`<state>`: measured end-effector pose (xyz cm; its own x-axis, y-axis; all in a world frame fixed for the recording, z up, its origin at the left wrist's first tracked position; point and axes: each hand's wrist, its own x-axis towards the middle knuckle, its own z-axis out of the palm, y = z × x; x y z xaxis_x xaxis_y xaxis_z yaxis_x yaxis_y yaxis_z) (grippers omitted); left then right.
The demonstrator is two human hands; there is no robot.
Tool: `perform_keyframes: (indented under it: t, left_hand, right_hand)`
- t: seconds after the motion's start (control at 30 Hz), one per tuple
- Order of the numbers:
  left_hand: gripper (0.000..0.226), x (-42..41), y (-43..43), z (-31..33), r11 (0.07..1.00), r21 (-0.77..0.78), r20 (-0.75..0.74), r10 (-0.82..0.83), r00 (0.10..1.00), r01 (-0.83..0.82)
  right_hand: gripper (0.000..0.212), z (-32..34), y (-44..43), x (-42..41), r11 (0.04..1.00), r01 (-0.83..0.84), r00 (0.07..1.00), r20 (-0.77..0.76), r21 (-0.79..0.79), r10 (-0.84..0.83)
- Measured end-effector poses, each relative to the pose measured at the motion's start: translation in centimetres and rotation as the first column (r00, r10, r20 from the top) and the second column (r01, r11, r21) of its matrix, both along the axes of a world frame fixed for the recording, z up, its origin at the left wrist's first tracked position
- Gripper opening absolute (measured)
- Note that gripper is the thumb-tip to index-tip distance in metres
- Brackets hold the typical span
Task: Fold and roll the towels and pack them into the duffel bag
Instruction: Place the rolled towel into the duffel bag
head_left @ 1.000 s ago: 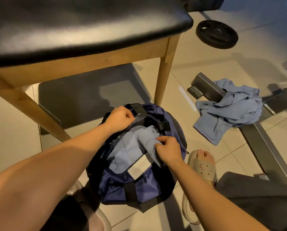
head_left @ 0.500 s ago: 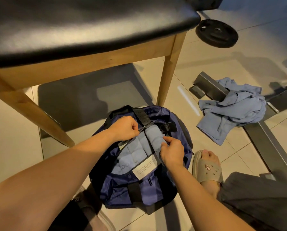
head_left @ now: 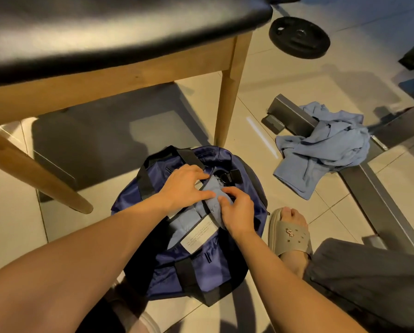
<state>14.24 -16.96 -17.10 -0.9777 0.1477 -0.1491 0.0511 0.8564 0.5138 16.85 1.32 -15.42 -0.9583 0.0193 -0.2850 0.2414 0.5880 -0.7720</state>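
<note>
The left hand (head_left: 184,186) has opened beside the right hand (head_left: 238,213) inside the duffel bag (head_left: 208,272) on the floor (head_left: 261,111): left grip flat, pressing the packed towel (head_left: 189,218); right grip pinching it. A loose towel (head_left: 326,150) lies nearby.

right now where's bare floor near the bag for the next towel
Bare tiles: between the bench leg, duffel bag and loose towel; and under the bench, left of the bag. Crowded: the bag mouth, with left hand and right hand on the packed towel, and around the sandalled foot.
</note>
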Motion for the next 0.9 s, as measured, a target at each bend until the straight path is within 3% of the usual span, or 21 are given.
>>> perform_keyframes:
  t: [0.1,0.2,0.27,0.33,0.43,0.6,0.77,0.9]
  left_hand:
    - [0.084,0.0,0.4,-0.3,0.997,-0.07,0.043,-0.015,0.999,0.018]
    - [0.083,-0.3,1.0,-0.2,0.988,-0.145,0.078,-0.037,0.996,0.048]
    - [0.083,-0.7,1.1,-0.2,0.987,-0.153,0.108,-0.039,0.993,0.056]
    - [0.083,-0.9,1.0,-0.2,0.987,-0.147,0.127,-0.045,0.991,0.064]
    - [0.083,-0.8,1.0,-0.3,0.991,-0.121,0.138,-0.041,0.99,0.058]
    - [0.086,-0.8,0.8,-0.7,0.993,-0.103,0.157,-0.035,0.987,0.051]
    - [0.09,-1.1,0.7,-1.0,0.996,-0.071,0.171,-0.036,0.985,0.049]
    - [0.115,-1.1,0.4,-1.0,0.999,-0.025,0.225,-0.026,0.974,0.032]
  right_hand:
    - [0.033,-0.1,-0.1,-0.5,0.997,-0.074,0.996,0.058,0.017,0.073]
    - [0.03,0.9,1.4,-1.0,0.952,-0.261,0.965,0.066,0.157,0.254]
    - [0.037,2.1,2.6,-2.1,0.836,-0.433,0.9,0.109,0.337,0.422]
    - [0.047,3.1,2.8,-3.5,0.663,-0.595,0.8,0.253,0.454,0.544]
    - [0.061,3.3,1.6,-5.3,0.451,-0.764,0.644,0.503,0.462,0.576]
    - [0.065,2.2,1.1,-6.7,0.308,-0.857,0.515,0.662,0.413,0.544]
    - [0.073,1.9,2.1,-7.2,0.332,-0.882,0.472,0.662,0.336,0.583]
    - [0.066,1.1,3.1,-8.1,0.377,-0.877,0.48,0.592,0.298,0.647]
